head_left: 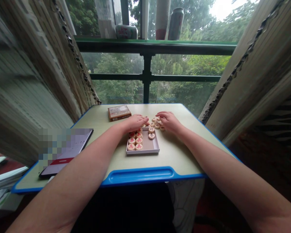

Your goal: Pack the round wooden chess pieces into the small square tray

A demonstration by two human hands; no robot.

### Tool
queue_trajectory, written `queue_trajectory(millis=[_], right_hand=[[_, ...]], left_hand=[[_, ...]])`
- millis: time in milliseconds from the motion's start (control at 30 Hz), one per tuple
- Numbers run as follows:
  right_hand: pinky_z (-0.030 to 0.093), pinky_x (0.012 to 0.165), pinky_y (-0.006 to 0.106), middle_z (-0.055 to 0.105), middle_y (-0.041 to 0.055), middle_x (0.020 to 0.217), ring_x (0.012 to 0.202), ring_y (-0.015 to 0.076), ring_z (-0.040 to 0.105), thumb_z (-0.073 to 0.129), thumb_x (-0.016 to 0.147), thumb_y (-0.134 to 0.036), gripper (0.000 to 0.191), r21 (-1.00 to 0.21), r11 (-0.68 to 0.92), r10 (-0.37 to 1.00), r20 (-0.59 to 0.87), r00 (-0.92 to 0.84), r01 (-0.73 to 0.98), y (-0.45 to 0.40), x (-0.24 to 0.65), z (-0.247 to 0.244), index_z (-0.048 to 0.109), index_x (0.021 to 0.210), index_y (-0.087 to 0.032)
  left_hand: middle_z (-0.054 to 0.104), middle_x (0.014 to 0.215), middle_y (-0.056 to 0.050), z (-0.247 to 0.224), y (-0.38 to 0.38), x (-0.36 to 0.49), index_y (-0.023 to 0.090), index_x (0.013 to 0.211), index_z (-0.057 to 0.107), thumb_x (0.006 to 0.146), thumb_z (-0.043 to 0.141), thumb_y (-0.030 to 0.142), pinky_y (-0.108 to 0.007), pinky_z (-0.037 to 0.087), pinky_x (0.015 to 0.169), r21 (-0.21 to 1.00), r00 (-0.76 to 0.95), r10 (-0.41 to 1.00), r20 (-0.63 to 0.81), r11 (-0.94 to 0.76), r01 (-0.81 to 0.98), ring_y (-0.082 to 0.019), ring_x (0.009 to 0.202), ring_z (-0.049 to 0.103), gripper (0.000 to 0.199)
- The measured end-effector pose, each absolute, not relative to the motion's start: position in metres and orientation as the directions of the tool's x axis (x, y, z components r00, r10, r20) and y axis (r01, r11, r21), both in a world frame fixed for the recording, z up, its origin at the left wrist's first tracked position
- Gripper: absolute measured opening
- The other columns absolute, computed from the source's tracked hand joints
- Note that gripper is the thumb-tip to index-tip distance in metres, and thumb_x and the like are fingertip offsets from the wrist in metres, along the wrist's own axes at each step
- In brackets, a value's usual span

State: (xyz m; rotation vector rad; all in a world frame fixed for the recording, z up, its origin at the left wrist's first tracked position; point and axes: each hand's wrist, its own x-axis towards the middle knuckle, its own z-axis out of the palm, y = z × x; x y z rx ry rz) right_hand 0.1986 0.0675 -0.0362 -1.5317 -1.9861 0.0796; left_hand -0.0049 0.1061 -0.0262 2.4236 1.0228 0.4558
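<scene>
A shallow white box point(155, 150) lies on the small table. On its left side are Chinese chess pieces point(139, 147) with red characters, in two columns. Two pieces with dark characters point(151, 136) sit along its right side. Beyond the box, several loose Chinese chess pieces point(157, 126) are heaped. My left hand point(135, 121) reaches over the box's far left corner, fingers stretched toward the loose pieces, its tips at some of them. At the heap's right side my right hand point(169, 121) is open, fingers apart and bent over the pieces. Some pieces are hidden beneath both hands.
A brown printed box lid point(119, 112) lies at the far left of the table. A tablet point(63, 158) rests at the left edge. The table has a blue rim with a tray groove point(140, 174) in front. Cans point(176, 24) stand on the window ledge.
</scene>
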Motion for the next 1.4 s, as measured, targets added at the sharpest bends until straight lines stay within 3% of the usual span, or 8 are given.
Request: queue_trajectory(millis=[133,300,533,667,1033,1400], right_hand=[[0.037,0.095,0.035,0.068,0.0062,0.101,0.101,0.0205,0.056,0.043,0.083,-0.016,0.028,-0.431,0.344,0.846,0.527,-0.078,0.834,0.066,0.201,-0.035,0.071,0.089,-0.019],[0.039,0.092,0.035,0.069,0.0069,0.096,0.096,0.02,0.058,0.045,0.084,-0.021,0.025,-0.437,0.362,0.845,0.527,-0.092,0.823,0.065,0.201,-0.035,0.07,0.087,-0.019],[0.039,0.089,0.035,0.07,0.0077,0.093,0.091,0.0199,0.059,0.049,0.085,-0.024,0.023,-0.417,0.401,0.856,0.487,-0.171,0.816,0.065,0.2,-0.034,0.071,0.084,-0.017],[0.039,0.09,0.035,0.07,0.0071,0.095,0.092,0.0199,0.058,0.051,0.084,-0.026,0.022,-0.413,0.423,0.839,0.514,-0.177,0.807,0.061,0.199,-0.031,0.071,0.083,-0.018],[0.041,0.086,0.033,0.07,0.0075,0.091,0.088,0.0192,0.059,0.051,0.084,-0.026,0.022,-0.419,0.416,0.844,0.509,-0.17,0.807,0.057,0.2,-0.025,0.071,0.081,-0.017],[0.042,0.08,0.031,0.07,0.0073,0.09,0.084,0.0179,0.059,0.052,0.084,-0.026,0.022,-0.42,0.421,0.866,0.449,-0.22,0.804,0.054,0.196,-0.023,0.072,0.085,-0.017]], left_hand=[[0.063,0.118,-0.009,-0.026,0.106,-0.003,0.016,0.093,0.073,0.086,0.028,0.051,-0.033,0.029,0.104,0.56,0.638,0.764,0.093,-0.57,0.601,-0.025,0.124,0.043,0.057],[0.066,0.111,-0.008,-0.024,0.105,-0.002,0.016,0.091,0.072,0.086,0.029,0.048,-0.033,0.028,0.105,0.525,0.669,0.737,0.1,-0.61,0.594,-0.026,0.127,0.039,0.054],[0.066,0.107,-0.01,-0.026,0.102,-0.002,0.014,0.103,0.064,0.087,0.03,0.045,-0.03,0.042,0.091,0.589,0.683,0.722,0.111,-0.601,0.54,-0.021,0.099,0.06,0.048],[0.066,0.108,-0.009,-0.024,0.099,-0.001,0.014,0.104,0.063,0.087,0.03,0.043,-0.029,0.041,0.091,0.549,0.651,0.754,0.091,-0.583,0.599,-0.02,0.099,0.06,0.047],[0.066,0.107,-0.011,-0.02,0.1,0.002,0.012,0.086,0.069,0.084,0.035,0.041,-0.026,0.041,0.09,0.498,0.626,0.761,0.17,-0.614,0.612,-0.021,0.097,0.059,0.045],[0.065,0.106,-0.01,-0.014,0.096,0.0,0.013,0.082,0.072,0.079,0.048,0.029,-0.029,0.041,0.094,0.603,0.56,0.782,0.276,-0.594,0.533,-0.021,0.101,0.058,0.03]])
